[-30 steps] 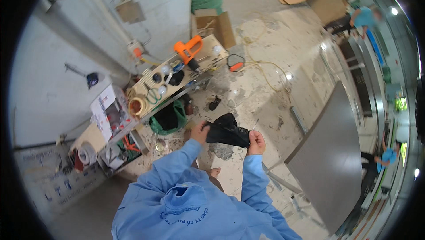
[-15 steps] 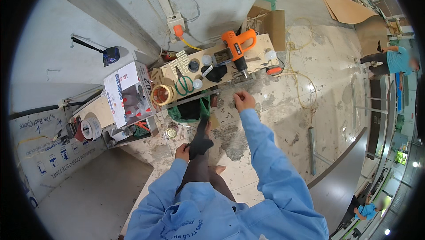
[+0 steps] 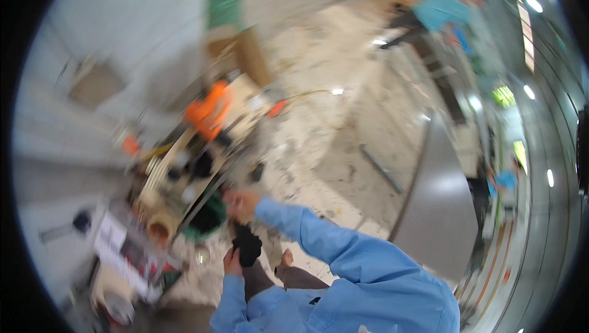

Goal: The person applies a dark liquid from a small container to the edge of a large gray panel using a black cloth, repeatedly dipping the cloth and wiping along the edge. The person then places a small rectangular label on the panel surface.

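Note:
My left hand (image 3: 232,263) is closed on a crumpled black cloth (image 3: 247,247), held low in front of my legs. Blur smears my right hand (image 3: 241,203), which is up beside the narrow workbench's front edge; its fingers cannot be read. Just beyond it is a small dark thing (image 3: 257,172), too blurred to name. A green bag (image 3: 205,215) with a dark opening hangs below the bench edge, left of my right hand.
On the bench (image 3: 244,92) lie an orange heat gun (image 3: 211,112), a black cloth-like bundle (image 3: 202,164) and an amber tape roll (image 3: 161,230). A white carton (image 3: 113,235) stands at its near end. A large grey panel (image 3: 432,210) is on the right; a person in blue (image 3: 443,7) is far off.
My view has swung right and blurred, so the bench sits farther left. My right hand has come back closer to my left. The black cloth stays in my left hand, now more bunched.

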`<state>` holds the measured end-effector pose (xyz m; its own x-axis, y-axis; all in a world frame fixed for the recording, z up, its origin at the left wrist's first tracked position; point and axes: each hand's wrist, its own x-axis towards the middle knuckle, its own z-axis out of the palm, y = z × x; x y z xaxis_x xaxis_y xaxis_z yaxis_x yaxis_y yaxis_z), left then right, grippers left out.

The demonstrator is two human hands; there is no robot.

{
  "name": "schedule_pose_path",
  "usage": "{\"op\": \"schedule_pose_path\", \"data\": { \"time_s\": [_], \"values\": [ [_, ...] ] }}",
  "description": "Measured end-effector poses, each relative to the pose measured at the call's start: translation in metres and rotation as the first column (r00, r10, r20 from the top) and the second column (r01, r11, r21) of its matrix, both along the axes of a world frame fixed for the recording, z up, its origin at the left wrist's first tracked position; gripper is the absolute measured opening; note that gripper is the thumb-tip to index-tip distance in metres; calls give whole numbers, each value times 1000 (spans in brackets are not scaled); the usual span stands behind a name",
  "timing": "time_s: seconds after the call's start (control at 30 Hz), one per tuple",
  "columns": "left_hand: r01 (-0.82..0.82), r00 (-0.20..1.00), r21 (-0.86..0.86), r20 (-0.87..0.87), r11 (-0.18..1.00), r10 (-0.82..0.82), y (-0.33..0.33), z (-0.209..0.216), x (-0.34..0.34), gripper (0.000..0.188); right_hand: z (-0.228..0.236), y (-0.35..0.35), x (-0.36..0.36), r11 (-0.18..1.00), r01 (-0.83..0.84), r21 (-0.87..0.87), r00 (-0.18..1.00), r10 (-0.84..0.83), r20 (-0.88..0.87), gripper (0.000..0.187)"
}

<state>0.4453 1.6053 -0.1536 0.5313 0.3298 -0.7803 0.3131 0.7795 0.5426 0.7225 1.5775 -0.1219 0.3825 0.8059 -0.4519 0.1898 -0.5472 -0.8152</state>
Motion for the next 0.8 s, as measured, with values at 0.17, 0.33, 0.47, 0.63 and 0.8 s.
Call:
{"op": "schedule_pose_path", "data": {
  "time_s": [0.17,0.33,0.47,0.63,0.8],
  "values": [
    [271,861,417,299,868,-412,-25,61,113,37,73,-139,-28,959,229,166,935,-169,-313,61],
    [541,740,-176,564,822,-366,-95,166,177,45,141,-258,-8,752,618,231,778,-627,-38,39],
    [656,602,336,308,676,-737,-113,193,190,43,206,-387,-9,431,781,452,418,-899,134,30],
    [753,565,418,-18,507,-825,-112,140,193,39,225,-541,-33,216,841,495,-133,-806,577,38],
    [852,504,349,-347,390,-791,-106,75,155,39,154,-658,-59,505,845,174,160,-550,820,46]
  ]
}}
